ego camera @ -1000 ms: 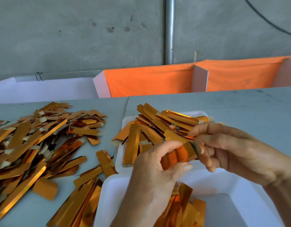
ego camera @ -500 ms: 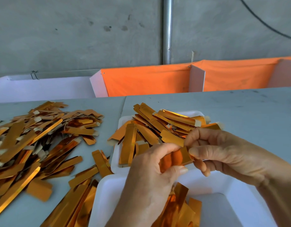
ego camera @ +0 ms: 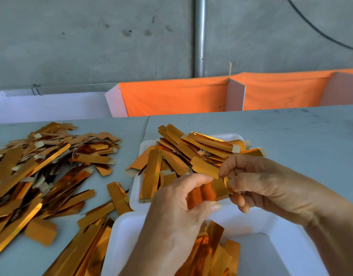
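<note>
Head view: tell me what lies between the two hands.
One gold strip spans the gap: the left hand pinches one end, the right hand the other. The head view shows it.

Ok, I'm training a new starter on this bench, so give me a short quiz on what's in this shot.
1. True or false: the gold strip is held by the left hand alone.
2. The big loose heap of strips lies: A on the table at the left; B on the orange cloth; C on the floor.
3. Besides the far tray, which other container holds strips?
Key: 1 false, the right hand pinches it too. 2 A. 3 the near tray.
</note>
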Demonstrator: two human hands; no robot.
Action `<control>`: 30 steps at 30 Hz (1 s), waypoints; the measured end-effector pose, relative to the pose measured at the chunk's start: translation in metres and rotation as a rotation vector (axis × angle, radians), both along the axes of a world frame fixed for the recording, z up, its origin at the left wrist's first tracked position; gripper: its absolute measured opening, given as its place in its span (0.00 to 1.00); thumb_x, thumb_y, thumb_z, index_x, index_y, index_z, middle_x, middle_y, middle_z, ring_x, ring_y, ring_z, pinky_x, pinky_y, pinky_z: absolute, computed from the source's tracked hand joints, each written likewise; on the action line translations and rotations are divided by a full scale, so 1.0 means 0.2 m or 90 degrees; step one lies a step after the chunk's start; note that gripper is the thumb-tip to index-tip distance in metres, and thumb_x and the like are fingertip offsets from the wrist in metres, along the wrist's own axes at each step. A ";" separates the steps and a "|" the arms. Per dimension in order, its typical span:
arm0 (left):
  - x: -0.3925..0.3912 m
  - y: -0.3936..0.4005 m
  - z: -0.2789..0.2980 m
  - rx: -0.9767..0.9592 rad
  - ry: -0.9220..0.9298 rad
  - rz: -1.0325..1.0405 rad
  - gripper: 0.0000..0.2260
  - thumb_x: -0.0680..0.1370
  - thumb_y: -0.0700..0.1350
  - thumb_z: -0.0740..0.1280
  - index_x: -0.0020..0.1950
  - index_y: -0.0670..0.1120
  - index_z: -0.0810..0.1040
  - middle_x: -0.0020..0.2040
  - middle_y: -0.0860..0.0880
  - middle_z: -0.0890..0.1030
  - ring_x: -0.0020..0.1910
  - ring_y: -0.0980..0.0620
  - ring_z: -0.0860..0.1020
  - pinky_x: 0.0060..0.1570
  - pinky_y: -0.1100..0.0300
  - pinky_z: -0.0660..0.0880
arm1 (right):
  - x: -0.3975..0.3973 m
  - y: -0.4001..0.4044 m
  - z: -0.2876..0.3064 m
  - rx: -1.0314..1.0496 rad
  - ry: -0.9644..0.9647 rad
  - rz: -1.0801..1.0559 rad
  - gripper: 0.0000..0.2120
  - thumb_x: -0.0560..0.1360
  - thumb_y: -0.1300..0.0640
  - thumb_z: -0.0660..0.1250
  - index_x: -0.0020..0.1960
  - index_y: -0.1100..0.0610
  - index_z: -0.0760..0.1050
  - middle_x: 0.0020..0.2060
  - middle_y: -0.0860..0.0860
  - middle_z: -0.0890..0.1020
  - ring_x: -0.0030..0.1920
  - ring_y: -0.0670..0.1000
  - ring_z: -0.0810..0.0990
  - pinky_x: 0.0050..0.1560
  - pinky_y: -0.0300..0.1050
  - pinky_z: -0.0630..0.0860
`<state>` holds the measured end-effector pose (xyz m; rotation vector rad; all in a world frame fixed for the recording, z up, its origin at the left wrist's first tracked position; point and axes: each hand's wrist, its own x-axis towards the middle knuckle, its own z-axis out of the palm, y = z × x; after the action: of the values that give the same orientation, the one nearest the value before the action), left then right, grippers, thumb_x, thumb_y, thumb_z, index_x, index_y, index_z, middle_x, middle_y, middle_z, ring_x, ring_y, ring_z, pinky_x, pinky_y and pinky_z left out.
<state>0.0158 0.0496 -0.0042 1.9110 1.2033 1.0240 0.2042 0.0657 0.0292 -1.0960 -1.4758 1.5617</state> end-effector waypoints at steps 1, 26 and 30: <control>0.00 0.00 0.00 -0.005 -0.010 -0.003 0.13 0.70 0.50 0.73 0.48 0.68 0.76 0.45 0.64 0.79 0.45 0.71 0.76 0.38 0.78 0.71 | 0.00 0.00 0.00 -0.001 -0.001 -0.002 0.08 0.64 0.63 0.68 0.44 0.61 0.76 0.27 0.57 0.76 0.25 0.51 0.74 0.27 0.38 0.73; -0.03 0.01 -0.01 0.049 0.063 -0.001 0.17 0.71 0.53 0.72 0.58 0.65 0.76 0.50 0.76 0.72 0.52 0.76 0.69 0.42 0.82 0.67 | -0.03 -0.01 0.01 0.038 -0.147 -0.015 0.08 0.73 0.71 0.61 0.47 0.61 0.75 0.27 0.56 0.78 0.26 0.50 0.75 0.28 0.37 0.74; -0.03 0.01 -0.02 0.082 0.098 -0.002 0.19 0.72 0.53 0.71 0.62 0.62 0.76 0.42 0.78 0.72 0.55 0.78 0.65 0.44 0.85 0.65 | -0.04 0.00 0.00 0.040 -0.154 -0.022 0.08 0.73 0.71 0.61 0.47 0.61 0.75 0.27 0.55 0.78 0.26 0.50 0.75 0.28 0.38 0.74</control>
<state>0.0106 0.0522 -0.0075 2.1241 1.2442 0.9898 0.1963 0.0648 0.0289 -1.3016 -1.6437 1.3876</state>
